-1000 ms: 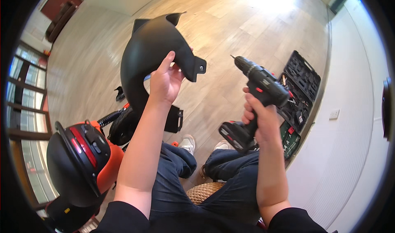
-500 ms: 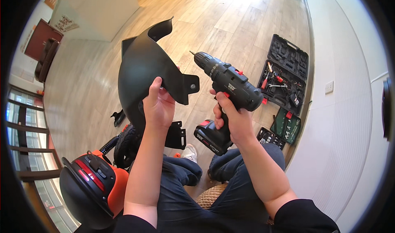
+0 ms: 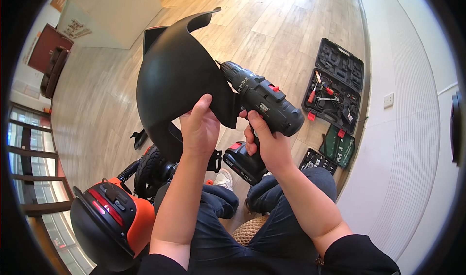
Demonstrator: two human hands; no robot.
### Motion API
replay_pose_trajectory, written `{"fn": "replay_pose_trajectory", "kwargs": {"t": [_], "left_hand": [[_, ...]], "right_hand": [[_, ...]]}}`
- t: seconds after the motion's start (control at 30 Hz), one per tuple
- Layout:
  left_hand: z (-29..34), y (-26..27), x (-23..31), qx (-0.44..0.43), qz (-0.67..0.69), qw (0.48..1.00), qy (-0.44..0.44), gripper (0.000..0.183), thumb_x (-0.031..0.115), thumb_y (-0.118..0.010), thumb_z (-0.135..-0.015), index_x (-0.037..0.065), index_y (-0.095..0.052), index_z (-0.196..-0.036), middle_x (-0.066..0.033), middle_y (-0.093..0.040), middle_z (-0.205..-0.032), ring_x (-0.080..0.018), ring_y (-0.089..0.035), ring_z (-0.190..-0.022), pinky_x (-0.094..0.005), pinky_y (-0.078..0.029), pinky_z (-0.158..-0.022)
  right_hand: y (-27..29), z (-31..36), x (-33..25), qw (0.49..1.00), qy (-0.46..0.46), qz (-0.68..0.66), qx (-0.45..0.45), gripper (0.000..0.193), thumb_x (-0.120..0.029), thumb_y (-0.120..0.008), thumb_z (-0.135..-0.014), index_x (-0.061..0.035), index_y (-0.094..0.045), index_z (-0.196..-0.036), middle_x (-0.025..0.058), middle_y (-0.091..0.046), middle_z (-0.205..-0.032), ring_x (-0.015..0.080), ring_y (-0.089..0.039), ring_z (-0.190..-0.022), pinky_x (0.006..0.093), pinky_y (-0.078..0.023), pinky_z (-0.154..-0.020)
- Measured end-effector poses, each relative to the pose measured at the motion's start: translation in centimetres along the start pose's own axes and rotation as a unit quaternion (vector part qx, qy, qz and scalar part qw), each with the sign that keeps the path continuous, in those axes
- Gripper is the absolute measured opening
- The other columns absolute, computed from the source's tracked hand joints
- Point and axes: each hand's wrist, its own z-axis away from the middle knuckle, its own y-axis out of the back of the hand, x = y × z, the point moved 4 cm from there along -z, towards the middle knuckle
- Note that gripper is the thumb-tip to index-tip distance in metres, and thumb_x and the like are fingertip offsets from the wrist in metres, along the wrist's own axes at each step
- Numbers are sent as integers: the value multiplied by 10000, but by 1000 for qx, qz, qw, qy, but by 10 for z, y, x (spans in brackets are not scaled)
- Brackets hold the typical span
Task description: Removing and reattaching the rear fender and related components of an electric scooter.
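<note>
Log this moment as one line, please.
left grip: black fender | right grip: drill, bit near fender edge, contact unclear | floor: open toolbox, green case

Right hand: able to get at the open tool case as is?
Probably not: the right hand is wrapped around the drill, and the tool case lies on the floor, apparently beyond easy reach.

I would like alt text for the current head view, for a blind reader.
A person's left grip holds a curved black panel while the right grip holds a black cordless drill close to it. An open black tool case lies on the wood-look floor at right.
</note>
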Motion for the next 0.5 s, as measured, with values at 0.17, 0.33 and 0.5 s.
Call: {"fn": "replay_pose_trajectory", "kwargs": {"t": [0.17,0.33,0.5], "left_hand": [[6,-11,5,-63,20,998,20,430,23,-651,-961,68,-530,-1371,-79,-607,-1336,-248,-583,-1260,-473,-458,-1110],[-15,-2,14,11,-11,1000,-9,381,-29,-614,-955,-9,-543,-1328,-150,-651,-1251,-315,-642,-1184,-456,-516,-1057],[-42,58,41,44,-30,997,-56,431,-42,-611,-939,-80,-523,-1359,-216,-633,-1304,-380,-616,-1236,-477,-488,-1106]], "right_hand": [[-4,-1,4,999,10,-34,-2,274,-284,-644,-1027,-18,-653,-1089,-8,-527,-635,64,-479,-484,242,-397,-474],[0,-4,5,999,0,37,-7,297,-249,-669,-1009,1,-625,-1163,-3,-526,-671,75,-470,-492,254,-416,-485],[10,2,-13,996,-15,93,3,202,-138,-720,-941,-21,-640,-1084,-19,-557,-678,49,-470,-485,238,-394,-455]]}}
